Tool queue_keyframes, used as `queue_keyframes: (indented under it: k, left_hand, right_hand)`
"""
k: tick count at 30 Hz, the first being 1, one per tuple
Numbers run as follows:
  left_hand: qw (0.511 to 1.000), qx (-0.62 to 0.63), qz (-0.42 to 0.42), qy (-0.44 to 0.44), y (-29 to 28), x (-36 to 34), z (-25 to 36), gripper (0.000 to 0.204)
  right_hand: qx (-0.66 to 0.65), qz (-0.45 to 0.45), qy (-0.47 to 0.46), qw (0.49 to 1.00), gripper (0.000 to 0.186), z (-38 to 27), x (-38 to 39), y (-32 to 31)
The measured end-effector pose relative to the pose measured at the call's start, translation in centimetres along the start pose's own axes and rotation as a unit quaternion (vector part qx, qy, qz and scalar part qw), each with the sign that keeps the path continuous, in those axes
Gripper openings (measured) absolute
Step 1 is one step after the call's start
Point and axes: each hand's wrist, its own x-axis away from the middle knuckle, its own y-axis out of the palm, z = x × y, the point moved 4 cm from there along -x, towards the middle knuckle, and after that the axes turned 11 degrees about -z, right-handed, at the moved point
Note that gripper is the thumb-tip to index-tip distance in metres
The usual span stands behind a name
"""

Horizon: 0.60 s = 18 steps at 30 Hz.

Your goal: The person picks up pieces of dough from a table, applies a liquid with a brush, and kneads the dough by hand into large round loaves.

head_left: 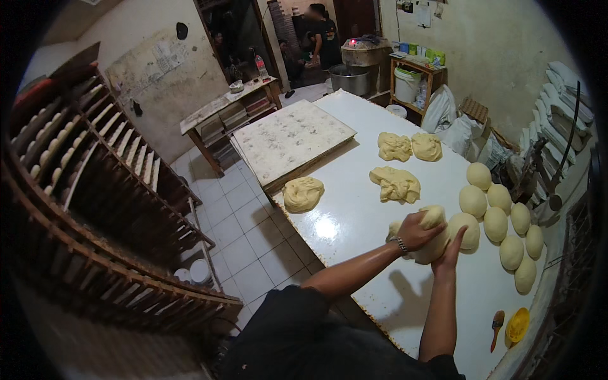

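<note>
My left hand (415, 231), with a metal watch on its wrist, grips a pale dough mass (429, 252). My right hand (451, 252) holds the same dough from the right, beside a smooth dough ball (467, 233). More rounded balls (512, 252) are grouped along the right side of the white table (380, 304). Rough, folded dough lumps (394, 183) lie farther back, and another (303, 193) sits near the left edge.
Floured stacked boards (294, 142) occupy the back left of the table. A brush (496, 329) and yellow dish (518, 326) lie at lower right. A wooden rack (88, 164) stands left, a mixer (348, 76) behind. People (326, 44) are in the doorway.
</note>
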Motion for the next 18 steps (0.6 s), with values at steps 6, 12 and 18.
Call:
queue_keyframes:
  k: [6,12,18]
  left_hand:
    - [0.988,0.067,-0.117,0.073,-7.1,-0.9,-1.5,0.044]
    - [0.870,0.068,-0.335,-0.356,-11.7,13.6,-19.0,0.045]
    - [0.846,0.049,-0.351,-0.397,-13.0,19.3,-23.8,0.054]
  right_hand:
    - [0.399,0.240,-0.372,0.803,0.074,-5.4,0.1,-2.7]
    - [0.538,0.306,-0.007,0.786,0.038,14.4,8.7,-3.7]
    - [0.605,0.351,0.155,0.697,0.050,17.4,17.7,-7.8]
